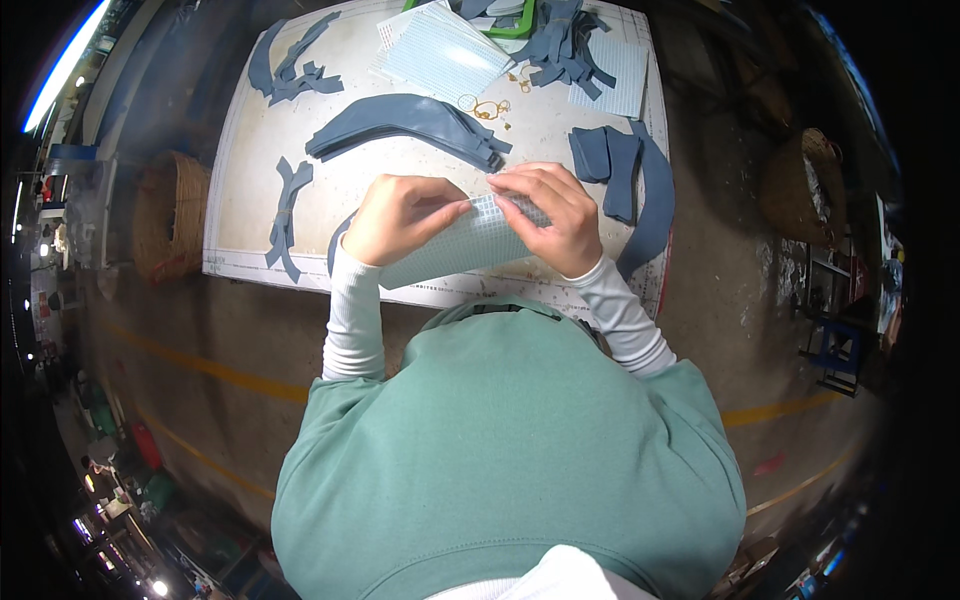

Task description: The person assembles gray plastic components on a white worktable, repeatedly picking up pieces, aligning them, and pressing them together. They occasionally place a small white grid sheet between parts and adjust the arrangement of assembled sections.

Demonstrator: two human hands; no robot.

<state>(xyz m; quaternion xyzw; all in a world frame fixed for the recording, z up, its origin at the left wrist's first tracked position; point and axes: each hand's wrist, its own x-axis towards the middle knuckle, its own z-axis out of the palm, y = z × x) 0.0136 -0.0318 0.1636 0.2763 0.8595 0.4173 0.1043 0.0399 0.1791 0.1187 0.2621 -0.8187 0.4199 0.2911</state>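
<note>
My left hand (402,218) pinches the upper edge of a pale blue-green sheet (445,258) with a fine grid of small marks, which looks like a sticker sheet. My right hand (552,218) has thumb and fingers closed on the same edge, a short way to the right. The sheet slants down toward me over the table's front edge; whether a small piece sits between the fingertips I cannot tell. Just beyond my hands lies a curved stack of blue-grey strips (400,118), like leather or fabric. Part of another blue-grey strip (340,240) shows by my left wrist.
Bundled strips lie at the table's left (287,215) and far left (295,65). More strips (610,165) are at the right, with a heap (560,45) at the back. Printed sheets (445,60), yellow rings (485,107) and a green-rimmed tray (520,25) are there too. Wicker baskets (172,215) flank the table.
</note>
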